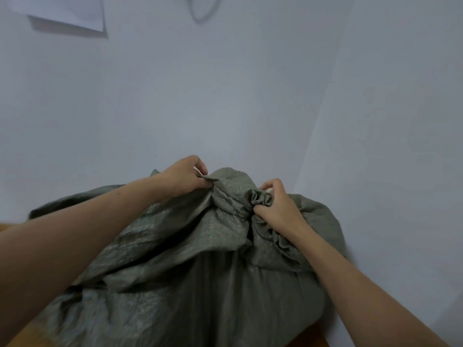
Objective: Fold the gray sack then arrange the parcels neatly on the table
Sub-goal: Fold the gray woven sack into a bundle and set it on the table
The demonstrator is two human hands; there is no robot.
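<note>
Gray sack (190,271), bulging and crumpled on the wooden counter (310,339) against the white wall; contents hidden. Left hand (184,175) and right hand (278,209) both clenched on bunched fabric at its far top.

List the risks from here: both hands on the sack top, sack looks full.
1. The gray sack bulges as if full; no parcels show. Pulling the bunched mouth open could spill whatever is inside.
2. The sack covers nearly all of the wooden table and overhangs its near edge, so it may slide off.
3. The left hand and right hand pinch only small folds of fabric, so either grip could slip.
</note>
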